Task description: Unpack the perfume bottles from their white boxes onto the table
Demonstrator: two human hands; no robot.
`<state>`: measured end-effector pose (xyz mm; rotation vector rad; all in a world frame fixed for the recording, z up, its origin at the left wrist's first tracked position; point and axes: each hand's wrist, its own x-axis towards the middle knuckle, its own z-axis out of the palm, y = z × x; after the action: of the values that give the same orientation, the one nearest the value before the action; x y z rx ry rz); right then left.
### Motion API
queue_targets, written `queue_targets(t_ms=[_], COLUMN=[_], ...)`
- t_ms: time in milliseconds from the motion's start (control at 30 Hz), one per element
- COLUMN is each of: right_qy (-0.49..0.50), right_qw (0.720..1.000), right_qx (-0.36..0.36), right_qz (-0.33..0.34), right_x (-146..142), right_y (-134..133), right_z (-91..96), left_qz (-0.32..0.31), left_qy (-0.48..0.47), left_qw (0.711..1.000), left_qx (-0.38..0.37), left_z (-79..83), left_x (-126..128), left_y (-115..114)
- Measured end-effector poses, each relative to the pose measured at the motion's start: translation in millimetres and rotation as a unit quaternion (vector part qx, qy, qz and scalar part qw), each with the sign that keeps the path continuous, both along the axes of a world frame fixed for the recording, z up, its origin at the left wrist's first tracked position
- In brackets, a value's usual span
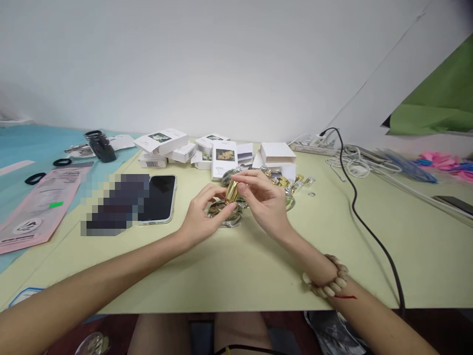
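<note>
A small shiny gold cylinder (232,192), perhaps a cap, is held tilted between both hands above the table. The thumb and fingers of my left hand (201,214) close around its lower end. My right hand (268,204) pinches its upper end between thumb and fingertips. Just below lie several round clear containers with metallic rims (229,221), partly hidden by my hands. Behind and to the right of my right hand, more gold cylinders (297,183) and clear pieces lie in a loose cluster.
White printed boxes (223,160) and an open white box (277,154) stand along the wall. At left are a phone (158,198), a pink package (40,207) and a dark jar (100,146). A black cable (354,190) crosses the table's right side near coiled white cables (356,165).
</note>
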<state>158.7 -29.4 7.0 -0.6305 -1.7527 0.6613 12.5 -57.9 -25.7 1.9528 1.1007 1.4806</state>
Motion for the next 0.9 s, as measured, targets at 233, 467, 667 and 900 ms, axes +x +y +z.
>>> queue_targets(t_ms=[233, 467, 667, 900], right_qy=[0.039, 0.039, -0.02, -0.031], right_qw=[0.999, 0.999, 0.999, 0.997], right_qx=[-0.007, 0.019, 0.033, 0.02], right_qz=[0.004, 0.014, 0.017, 0.065], right_x=[-0.6, -1.1, 0.4, -0.7], right_y=[-1.2, -1.6, -1.6, 0.6], right_z=[-1.0, -1.0, -1.4, -8.2], left_qz=[0.004, -0.002, -0.016, -0.051], left_qy=[-0.007, -0.001, -0.011, 0.002], left_qw=[1.0, 1.0, 0.998, 0.997], left_qx=[0.007, -0.015, -0.051, -0.064], left_z=[-1.9, -1.8, 0.0, -0.7], left_x=[0.5, 0.3, 2.6, 4.8], left_y=[0.3, 0.1, -1.8, -0.9])
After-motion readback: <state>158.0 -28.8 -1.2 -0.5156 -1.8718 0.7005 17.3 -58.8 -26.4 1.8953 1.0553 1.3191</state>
